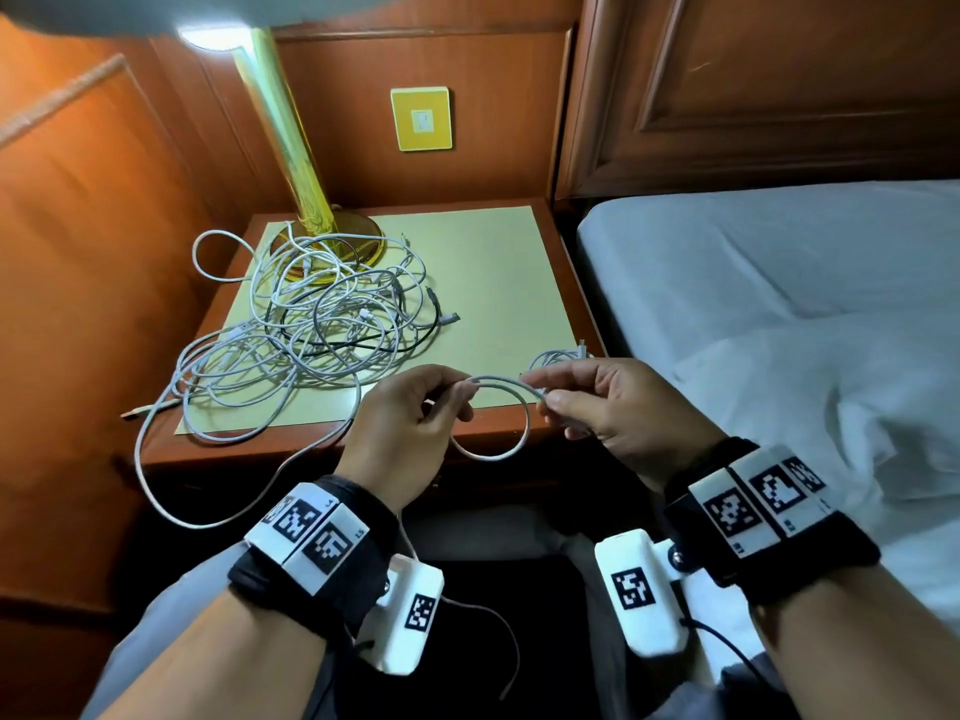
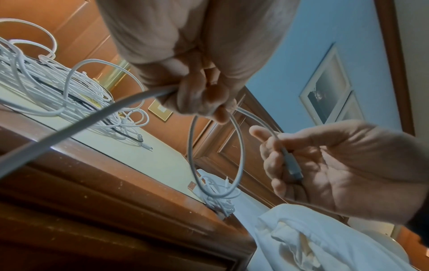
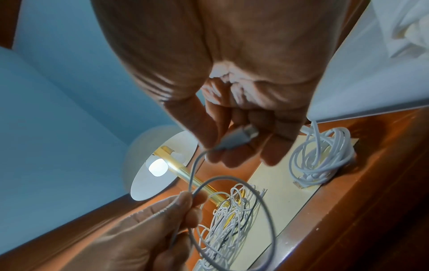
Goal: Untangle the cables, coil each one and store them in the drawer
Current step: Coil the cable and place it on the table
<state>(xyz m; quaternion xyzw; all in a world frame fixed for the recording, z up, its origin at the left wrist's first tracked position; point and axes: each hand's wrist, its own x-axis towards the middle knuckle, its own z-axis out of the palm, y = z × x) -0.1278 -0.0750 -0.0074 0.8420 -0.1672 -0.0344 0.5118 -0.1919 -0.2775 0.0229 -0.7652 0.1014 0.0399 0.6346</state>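
White round-sheathed charging cable (image 1: pixel 498 423): first loop pinched by left hand (image 1: pixel 400 433), plug end by right hand (image 1: pixel 618 402); trailing length may snag the tangled cable heap (image 1: pixel 306 330).

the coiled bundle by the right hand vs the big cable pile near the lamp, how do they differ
The coiled bundle is small and wound into neat round loops; the big cable pile sprawls in loose, crossing loops. The bundle sits at the nightstand's front right corner beside the bed; the pile spreads from the lamp base to the left edge. The bundle looks all white; the pile includes a black cable. Both rest on the nightstand top.
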